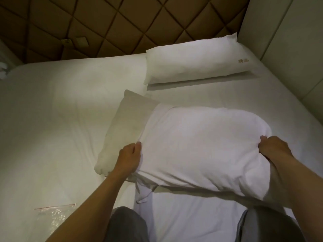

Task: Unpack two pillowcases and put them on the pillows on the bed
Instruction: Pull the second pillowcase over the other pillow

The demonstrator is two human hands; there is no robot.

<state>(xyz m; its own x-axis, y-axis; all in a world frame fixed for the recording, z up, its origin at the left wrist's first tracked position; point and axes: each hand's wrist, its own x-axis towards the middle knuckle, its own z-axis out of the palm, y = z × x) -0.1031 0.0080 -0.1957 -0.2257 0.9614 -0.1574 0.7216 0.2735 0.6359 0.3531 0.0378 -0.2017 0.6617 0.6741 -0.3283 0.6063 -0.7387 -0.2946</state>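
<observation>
A white pillowcase covers most of a pillow in front of me on the bed. The pillow's bare greyish end sticks out of the case on the left. My left hand grips the case's open edge at that end. My right hand pinches bunched fabric at the case's right end. A second pillow in a white case with small gold lettering lies at the head of the bed, to the right.
The white bedsheet spreads wide to the left. A clear plastic bag with a red strip lies near my left forearm. A brown quilted headboard stands behind the bed, a pale wall panel to the right. My knees show at the bottom.
</observation>
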